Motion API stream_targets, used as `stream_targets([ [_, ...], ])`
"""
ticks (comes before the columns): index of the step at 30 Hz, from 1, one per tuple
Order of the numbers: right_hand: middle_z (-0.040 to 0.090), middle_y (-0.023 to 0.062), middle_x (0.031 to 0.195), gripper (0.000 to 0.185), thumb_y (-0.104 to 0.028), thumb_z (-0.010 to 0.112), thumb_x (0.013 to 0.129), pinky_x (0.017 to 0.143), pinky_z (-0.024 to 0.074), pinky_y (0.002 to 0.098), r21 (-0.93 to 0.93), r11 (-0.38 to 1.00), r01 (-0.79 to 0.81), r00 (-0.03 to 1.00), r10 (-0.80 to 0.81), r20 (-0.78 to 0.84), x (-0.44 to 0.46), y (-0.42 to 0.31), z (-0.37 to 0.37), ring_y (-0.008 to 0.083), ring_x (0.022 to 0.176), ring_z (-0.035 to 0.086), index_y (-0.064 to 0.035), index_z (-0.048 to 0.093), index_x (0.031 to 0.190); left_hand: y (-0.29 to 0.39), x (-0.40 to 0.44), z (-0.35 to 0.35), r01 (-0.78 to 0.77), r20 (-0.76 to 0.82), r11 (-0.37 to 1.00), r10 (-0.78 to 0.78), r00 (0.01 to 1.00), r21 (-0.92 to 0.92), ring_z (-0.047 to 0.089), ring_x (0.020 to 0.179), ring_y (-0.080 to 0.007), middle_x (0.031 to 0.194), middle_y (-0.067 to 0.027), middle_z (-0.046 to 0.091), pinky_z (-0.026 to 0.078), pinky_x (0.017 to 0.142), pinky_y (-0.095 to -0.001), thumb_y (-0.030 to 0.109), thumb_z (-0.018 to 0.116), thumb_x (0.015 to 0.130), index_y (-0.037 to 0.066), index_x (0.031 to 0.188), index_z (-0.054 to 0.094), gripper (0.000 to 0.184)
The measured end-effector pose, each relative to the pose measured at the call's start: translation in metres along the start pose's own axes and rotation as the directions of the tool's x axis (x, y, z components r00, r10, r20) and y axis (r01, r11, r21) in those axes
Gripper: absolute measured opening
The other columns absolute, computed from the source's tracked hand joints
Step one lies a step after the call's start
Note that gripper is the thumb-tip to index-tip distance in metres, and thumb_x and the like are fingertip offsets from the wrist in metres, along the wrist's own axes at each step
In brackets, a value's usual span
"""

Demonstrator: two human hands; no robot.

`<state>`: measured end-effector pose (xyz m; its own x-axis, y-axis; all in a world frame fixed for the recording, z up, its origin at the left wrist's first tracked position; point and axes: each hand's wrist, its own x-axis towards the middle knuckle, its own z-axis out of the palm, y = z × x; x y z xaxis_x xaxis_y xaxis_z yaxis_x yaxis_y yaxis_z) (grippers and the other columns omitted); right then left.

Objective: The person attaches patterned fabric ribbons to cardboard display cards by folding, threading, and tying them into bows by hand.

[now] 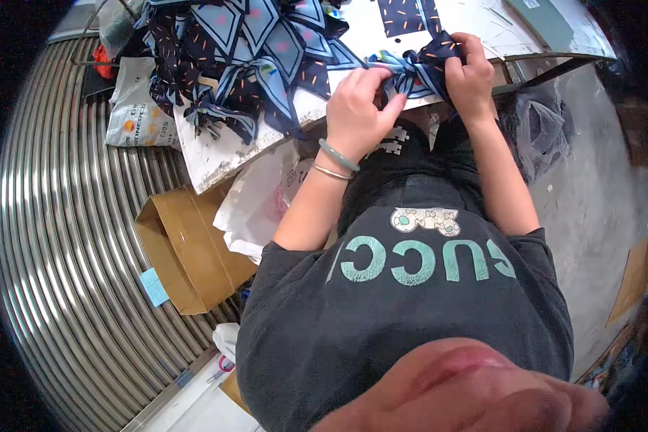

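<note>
A knotted blue and black fabric strip (410,78) lies across the front edge of the white table (313,108). My left hand (363,106), with bangles on its wrist, pinches the strip's blue part, just left of the knot. On the other side of the knot, my right hand (469,78) has its fingers closed on the black part. Beyond the hands, a flat black piece with small orange marks (403,16) rests on the table. A heap of blue and black patterned fabric pieces (255,50) covers the table to the left, some hanging over its edge.
Below the table on the left are a white plastic bag (255,205) and an open cardboard box (198,252). A printed white bag (135,108) hangs by the ribbed metal shutter (72,237). Clear plastic (543,133) is at the right, under the table edge.
</note>
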<state>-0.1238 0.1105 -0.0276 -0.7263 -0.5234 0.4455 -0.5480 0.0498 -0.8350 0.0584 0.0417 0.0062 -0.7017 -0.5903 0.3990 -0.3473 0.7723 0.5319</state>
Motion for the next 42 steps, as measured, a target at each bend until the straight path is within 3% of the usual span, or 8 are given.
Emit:
stream_targets([
  [2, 0.068, 0.014, 0.083, 0.028, -0.004, 0.052, 0.079, 0.07, 0.0515, 0.0322, 0.048, 0.999, -0.002, 1.0, 0.002, -0.012, -0.002, 0.007, 0.005, 0.022, 0.075, 0.067, -0.0014, 0.06, 0.106, -0.009, 0.009, 0.008, -0.139, -0.083, 0.985, 0.148, 0.985, 0.105, 0.055, 0.086, -0.0304, 0.089, -0.0108, 0.058, 0.045, 0.078, -0.0391, 0.014, 0.069, 0.075, 0.004, 0.088, 0.064, 0.017],
  [4, 0.065, 0.0171, 0.077, 0.029, -0.008, 0.052, 0.077, 0.065, 0.0511, 0.0402, 0.055, 0.998, 0.039, 0.999, -0.038, -0.025, -0.002, 0.014, 0.005, 0.0333, 0.07, 0.065, -0.0072, 0.061, 0.104, -0.019, 0.011, 0.008, -0.167, -0.075, 0.98, 0.175, 0.982, 0.107, 0.055, 0.084, -0.0308, 0.088, -0.0114, 0.058, 0.044, 0.077, -0.0398, 0.013, 0.068, 0.076, 0.003, 0.087, 0.063, 0.016],
  [10, 0.063, 0.013, 0.072, 0.029, -0.004, 0.054, 0.076, 0.064, 0.05, 0.0313, 0.106, 0.994, 0.002, 1.0, -0.003, 0.011, -0.006, 0.014, 0.006, 0.0229, 0.062, 0.062, -0.0037, 0.062, 0.104, -0.014, 0.01, 0.009, -0.098, -0.113, 0.995, 0.097, 0.989, -0.008, 0.058, 0.08, -0.0297, 0.083, -0.0109, 0.062, 0.045, 0.075, -0.0381, 0.011, 0.066, 0.079, 0.002, 0.087, 0.062, 0.013],
  [16, 0.064, 0.0154, 0.073, 0.027, -0.003, 0.052, 0.076, 0.065, 0.0509, 0.0335, 0.165, 0.985, 0.058, 0.988, -0.032, -0.153, -0.002, 0.024, 0.014, 0.0273, 0.063, 0.063, -0.0019, 0.062, 0.101, 0.002, 0.002, -0.006, 0.025, -0.03, 0.996, -0.027, 0.999, -0.082, 0.061, 0.066, -0.0273, 0.084, -0.0117, 0.064, 0.049, 0.06, -0.0351, 0.007, 0.063, 0.078, 0.004, 0.094, 0.064, 0.016],
  [19, 0.066, 0.0092, 0.083, 0.027, 0.001, 0.049, 0.081, 0.07, 0.0495, 0.0255, 0.136, 0.991, -0.009, 0.995, 0.023, -0.097, 0.0, 0.021, 0.012, 0.0125, 0.074, 0.061, 0.0015, 0.06, 0.106, 0.018, -0.009, -0.015, -0.192, -0.17, 0.971, 0.215, 0.962, 0.14, 0.055, 0.058, -0.0269, 0.068, -0.0095, 0.053, 0.044, 0.053, -0.0367, 0.003, 0.063, 0.077, 0.005, 0.096, 0.066, 0.019],
  [34, 0.066, 0.018, 0.087, 0.027, -0.02, 0.061, 0.078, 0.071, 0.0511, 0.0409, -0.213, 0.977, 0.012, 0.998, 0.002, 0.064, 0.01, 0.0, 0.006, 0.0366, 0.078, 0.064, -0.0084, 0.063, 0.102, 0.021, -0.009, 0.021, -0.023, 0.074, 0.971, 0.005, 0.997, 0.24, 0.058, 0.062, -0.0289, 0.073, -0.0084, 0.056, 0.048, 0.055, -0.0393, 0.013, 0.056, 0.079, 0.015, 0.117, 0.064, 0.039],
  [40, 0.064, 0.0078, 0.1, 0.03, -0.018, 0.066, 0.075, 0.075, 0.051, 0.0401, -0.375, 0.835, 0.402, 0.915, -0.356, 0.188, 0.035, -0.012, 0.0, 0.0315, 0.092, 0.062, -0.0134, 0.065, 0.105, 0.005, 0.004, 0.013, -0.032, -0.007, 0.963, 0.035, 0.999, 0.267, 0.059, 0.064, -0.0292, 0.074, -0.009, 0.056, 0.049, 0.057, -0.0393, 0.013, 0.057, 0.079, 0.015, 0.111, 0.067, 0.034],
  [42, 0.063, 0.0071, 0.102, 0.032, -0.012, 0.066, 0.073, 0.081, 0.0488, 0.0414, -0.13, 0.785, 0.606, 0.786, -0.564, 0.254, 0.05, 0.001, 0.009, 0.0302, 0.096, 0.06, -0.012, 0.065, 0.105, 0.011, 0.003, 0.013, -0.027, 0.041, 0.956, 0.016, 0.999, 0.294, 0.059, 0.064, -0.0296, 0.075, -0.0095, 0.057, 0.05, 0.058, -0.0392, 0.014, 0.058, 0.078, 0.015, 0.11, 0.068, 0.033],
])
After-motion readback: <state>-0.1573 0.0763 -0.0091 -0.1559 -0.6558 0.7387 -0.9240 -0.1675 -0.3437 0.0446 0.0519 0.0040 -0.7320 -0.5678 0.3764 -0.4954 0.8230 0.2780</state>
